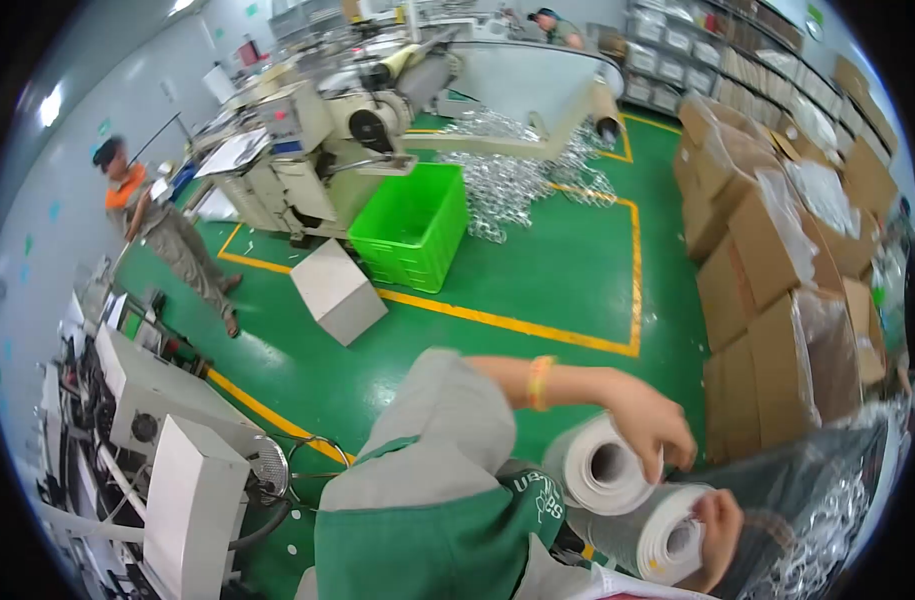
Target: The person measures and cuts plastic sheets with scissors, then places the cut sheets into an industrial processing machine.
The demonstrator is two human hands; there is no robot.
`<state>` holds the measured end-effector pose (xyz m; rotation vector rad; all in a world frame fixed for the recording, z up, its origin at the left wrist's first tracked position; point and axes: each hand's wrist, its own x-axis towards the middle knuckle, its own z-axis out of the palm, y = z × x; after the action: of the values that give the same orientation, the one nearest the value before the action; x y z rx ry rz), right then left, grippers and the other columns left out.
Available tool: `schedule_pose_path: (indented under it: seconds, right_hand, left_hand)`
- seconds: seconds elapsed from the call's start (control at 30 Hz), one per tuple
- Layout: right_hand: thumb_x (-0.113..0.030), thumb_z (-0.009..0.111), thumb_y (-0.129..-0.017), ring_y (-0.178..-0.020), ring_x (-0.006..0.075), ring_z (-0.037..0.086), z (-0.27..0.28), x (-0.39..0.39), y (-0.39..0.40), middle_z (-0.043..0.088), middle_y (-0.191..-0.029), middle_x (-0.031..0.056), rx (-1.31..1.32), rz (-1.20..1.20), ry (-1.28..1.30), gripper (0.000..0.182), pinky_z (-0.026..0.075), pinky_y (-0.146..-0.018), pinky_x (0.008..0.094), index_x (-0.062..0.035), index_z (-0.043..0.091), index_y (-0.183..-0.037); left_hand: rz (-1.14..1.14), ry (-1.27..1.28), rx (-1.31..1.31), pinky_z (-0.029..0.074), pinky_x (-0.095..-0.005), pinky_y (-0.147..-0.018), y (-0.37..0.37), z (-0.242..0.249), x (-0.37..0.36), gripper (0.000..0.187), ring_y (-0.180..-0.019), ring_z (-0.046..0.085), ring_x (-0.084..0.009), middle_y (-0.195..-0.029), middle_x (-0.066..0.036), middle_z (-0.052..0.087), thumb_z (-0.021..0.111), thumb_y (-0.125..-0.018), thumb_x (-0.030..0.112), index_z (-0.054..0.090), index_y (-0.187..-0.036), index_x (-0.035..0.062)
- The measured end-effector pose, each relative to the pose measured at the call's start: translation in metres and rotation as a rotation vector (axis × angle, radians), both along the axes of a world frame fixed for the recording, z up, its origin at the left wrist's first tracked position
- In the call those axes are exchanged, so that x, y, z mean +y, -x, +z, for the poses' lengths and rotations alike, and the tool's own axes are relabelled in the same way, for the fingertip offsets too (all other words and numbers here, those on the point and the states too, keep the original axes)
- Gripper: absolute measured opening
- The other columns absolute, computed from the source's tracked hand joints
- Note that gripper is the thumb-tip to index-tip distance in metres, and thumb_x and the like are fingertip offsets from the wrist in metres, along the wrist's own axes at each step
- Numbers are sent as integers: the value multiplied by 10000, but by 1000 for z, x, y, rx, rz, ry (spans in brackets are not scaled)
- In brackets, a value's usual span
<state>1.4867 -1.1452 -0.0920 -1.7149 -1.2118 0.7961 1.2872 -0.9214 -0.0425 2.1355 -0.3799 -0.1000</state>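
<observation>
Two rolls of whitish, clear-looking film lie side by side at the lower right, their round ends and hollow cores facing up toward me. My left hand [649, 428], with a yellow-orange band on its wrist, reaches across and curls its fingers over the right edge of the upper roll [583, 478]. Lower down, my right hand [715, 535] is closed at the right side of the lower roll [655, 548], with its fingers bent by the core. My own sleeve and green vest partly cover both rolls.
Cardboard boxes [767, 340] with plastic liners line the right side. Shiny film scraps [827, 530] lie at lower right. Ahead stand a green crate [407, 235], a white box [337, 295] and a large machine [307, 150]. Another person [157, 220] stands left; one more [557, 30] is far back.
</observation>
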Motion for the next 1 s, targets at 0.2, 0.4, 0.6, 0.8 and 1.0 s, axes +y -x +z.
schedule_pose_path:
  seconds: [0.2,0.4,0.6,0.8,1.0]
  right_hand:
    - [-97,572,-878,-770,137,624,-68,154,252,650,-858,99,371,585,376,149,506,-705,260,40,615,-917]
    - [-259,547,-916,-874,100,570,-92,285,477,642,-929,34,76,1282,658,283,459,-772,251,-29,606,-1070]
    - [-293,492,-944,-1006,122,525,-106,373,617,591,-1095,57,155,1468,847,350,413,-897,264,-13,573,-1138]
    - [-355,465,-949,-1024,110,502,-139,487,751,570,-1107,35,106,1648,860,392,390,-912,251,-34,567,-1147]
    - [-417,476,-935,-1052,103,476,-129,581,898,561,-1128,17,-161,1930,1072,446,367,-930,235,-48,565,-1169]
  left_hand:
    - [1052,-180,124,390,-407,-961,358,-106,83,542,-1128,499,-332,-1209,-181,534,622,-819,319,460,-1243,23]
    - [1842,-215,343,402,-398,-949,617,-117,88,536,-1134,500,-337,-1202,-208,533,621,-824,315,458,-1229,4]
    - [1952,-29,174,406,-389,-951,738,-133,106,557,-1147,500,-333,-1224,-206,527,628,-821,325,452,-1235,-5]
    - [2040,73,352,411,-381,-954,849,-168,128,583,-1144,506,-333,-1232,-207,525,641,-812,336,458,-1240,-16]
    - [2603,116,258,445,-372,-898,972,-151,103,565,-1111,541,-302,-1195,-200,555,663,-802,303,466,-1242,9]
